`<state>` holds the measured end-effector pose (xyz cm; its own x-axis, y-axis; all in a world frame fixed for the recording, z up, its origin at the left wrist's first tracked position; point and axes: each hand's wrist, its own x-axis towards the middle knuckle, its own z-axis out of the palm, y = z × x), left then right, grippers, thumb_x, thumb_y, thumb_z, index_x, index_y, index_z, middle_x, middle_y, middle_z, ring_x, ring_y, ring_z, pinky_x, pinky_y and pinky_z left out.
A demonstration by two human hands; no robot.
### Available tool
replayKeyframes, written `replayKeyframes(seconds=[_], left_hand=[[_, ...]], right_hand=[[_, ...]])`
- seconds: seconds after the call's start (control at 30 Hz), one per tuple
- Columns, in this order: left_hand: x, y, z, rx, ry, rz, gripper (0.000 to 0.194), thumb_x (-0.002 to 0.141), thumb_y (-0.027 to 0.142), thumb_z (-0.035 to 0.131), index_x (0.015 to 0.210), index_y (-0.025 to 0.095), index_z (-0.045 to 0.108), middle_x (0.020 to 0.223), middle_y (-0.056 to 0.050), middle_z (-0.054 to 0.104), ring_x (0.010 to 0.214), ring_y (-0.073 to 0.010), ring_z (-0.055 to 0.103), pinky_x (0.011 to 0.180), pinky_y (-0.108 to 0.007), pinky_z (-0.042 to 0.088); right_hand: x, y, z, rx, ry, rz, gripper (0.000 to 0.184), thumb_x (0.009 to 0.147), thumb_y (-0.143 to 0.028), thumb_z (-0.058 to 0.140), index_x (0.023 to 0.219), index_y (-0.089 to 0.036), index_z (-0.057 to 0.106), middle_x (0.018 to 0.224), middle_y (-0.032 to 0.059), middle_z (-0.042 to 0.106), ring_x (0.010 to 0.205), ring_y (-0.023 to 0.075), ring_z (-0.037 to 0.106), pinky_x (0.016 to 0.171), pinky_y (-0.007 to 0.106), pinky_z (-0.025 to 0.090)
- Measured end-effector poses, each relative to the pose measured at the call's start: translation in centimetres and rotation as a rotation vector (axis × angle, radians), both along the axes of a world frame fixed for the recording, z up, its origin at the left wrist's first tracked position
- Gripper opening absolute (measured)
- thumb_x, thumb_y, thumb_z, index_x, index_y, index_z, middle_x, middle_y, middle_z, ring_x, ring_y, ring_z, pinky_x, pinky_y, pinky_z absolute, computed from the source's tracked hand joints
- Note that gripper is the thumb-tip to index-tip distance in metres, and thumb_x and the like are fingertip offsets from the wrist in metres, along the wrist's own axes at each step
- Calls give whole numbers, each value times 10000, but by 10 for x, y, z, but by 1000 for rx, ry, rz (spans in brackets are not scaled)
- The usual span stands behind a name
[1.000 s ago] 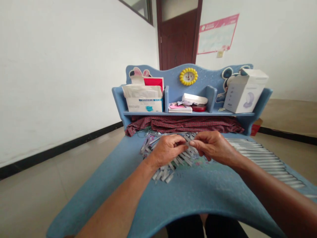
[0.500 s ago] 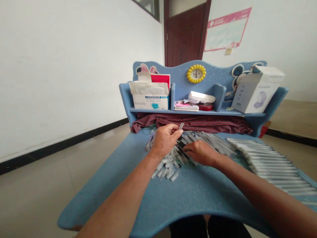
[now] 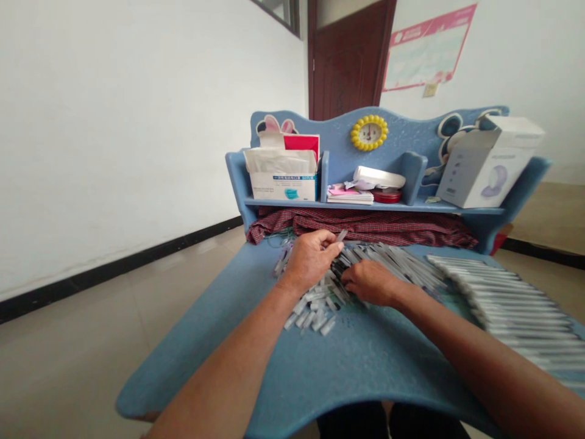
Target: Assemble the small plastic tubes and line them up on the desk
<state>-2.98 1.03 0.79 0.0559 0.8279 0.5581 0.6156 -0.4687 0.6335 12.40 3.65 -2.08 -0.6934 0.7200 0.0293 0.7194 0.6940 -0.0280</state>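
My left hand (image 3: 311,259) is closed in a pinch around a clear plastic pen part (image 3: 342,235), whose end sticks up past the thumb. Beside it, my right hand (image 3: 371,281) reaches low into the pile with its fingers drawn together. Its fingertips are among small black pen parts (image 3: 338,268), and what they grip is hidden. Short whitish pen caps (image 3: 315,317) lie loose below my left hand. Behind my right hand spread long, clear pen barrels (image 3: 402,262).
Rows of pens (image 3: 516,305) lie side by side on the right of the blue table (image 3: 205,317). A folded checked cloth (image 3: 388,227) runs along the back. The shelf above holds a mask box (image 3: 283,183), a white carton (image 3: 489,164) and a red round tin (image 3: 386,196).
The whole view has shifted slightly, so things appear a little farther right. Both hands keep nearly the same places, the left still with the clear part, the right still at the black parts.
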Motion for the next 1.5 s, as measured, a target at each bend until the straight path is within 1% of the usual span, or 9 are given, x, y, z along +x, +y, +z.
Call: replayKeyframes(seconds=[0.07, 0.17, 0.23, 0.33, 0.4, 0.53, 0.83, 1.17, 1.5], left_hand=[[-1, 0, 0, -1, 28, 5, 203, 754, 326, 550, 730, 145, 638, 659, 11, 623, 574, -91, 534, 521, -189, 368], [-3, 1, 0, -13, 80, 12, 197, 750, 318, 550, 732, 146, 645, 651, 11, 615, 572, -93, 520, 517, -192, 351], [-3, 2, 0, -24, 117, 0, 191, 746, 310, 552, 727, 145, 646, 638, 11, 606, 576, -95, 511, 520, -195, 345], [-1, 1, 0, -52, 163, -27, 166, 737, 280, 556, 702, 144, 643, 608, 16, 585, 572, -96, 495, 524, -196, 336], [2, 0, 1, -73, 182, -49, 146, 731, 250, 555, 684, 143, 641, 598, 19, 576, 565, -92, 486, 528, -196, 332], [6, -4, 3, -88, 207, -87, 130, 728, 218, 552, 663, 144, 637, 596, 22, 569, 564, -89, 476, 537, -196, 325], [5, -3, 1, -89, 238, -106, 140, 736, 230, 545, 672, 143, 635, 564, 32, 519, 559, -89, 451, 526, -202, 300], [5, -4, 2, -103, 246, -131, 145, 733, 230, 543, 669, 140, 638, 558, 24, 523, 559, -94, 456, 518, -202, 302], [5, -4, 5, -216, 190, -216, 173, 725, 244, 534, 687, 127, 656, 571, 21, 539, 553, -95, 471, 503, -199, 319]], right_hand=[[5, 4, -4, -89, 181, 21, 183, 733, -190, 492, 752, -164, 672, 716, 72, 673, 664, 190, 609, 578, 267, 414], [16, 12, -5, -425, 632, -19, 123, 733, -235, 524, 725, -158, 619, 543, 2, 598, 426, 108, 505, 417, 219, 354], [24, 17, -2, -627, 972, -49, 160, 721, -316, 587, 734, -157, 591, 489, -32, 562, 326, 74, 422, 341, 201, 303], [32, 19, 5, -723, 1365, -22, 248, 652, -351, 694, 751, -153, 583, 511, -30, 590, 309, 63, 428, 310, 188, 303], [34, 18, 9, -748, 1477, 3, 262, 636, -332, 722, 770, -148, 591, 526, -21, 609, 311, 64, 444, 303, 183, 315], [31, 14, 10, -782, 1509, 36, 250, 640, -310, 730, 777, -140, 608, 531, -10, 623, 309, 64, 457, 295, 175, 330], [29, 12, 9, -797, 1505, 39, 239, 647, -307, 726, 775, -140, 613, 519, -12, 622, 299, 66, 458, 286, 174, 334], [29, 10, 9, -810, 1490, 56, 216, 655, -292, 718, 758, -139, 606, 513, -12, 622, 299, 71, 459, 292, 180, 343], [28, 8, 9, -848, 1489, 53, 228, 651, -312, 717, 748, -138, 605, 516, -8, 624, 306, 69, 463, 298, 176, 345]])
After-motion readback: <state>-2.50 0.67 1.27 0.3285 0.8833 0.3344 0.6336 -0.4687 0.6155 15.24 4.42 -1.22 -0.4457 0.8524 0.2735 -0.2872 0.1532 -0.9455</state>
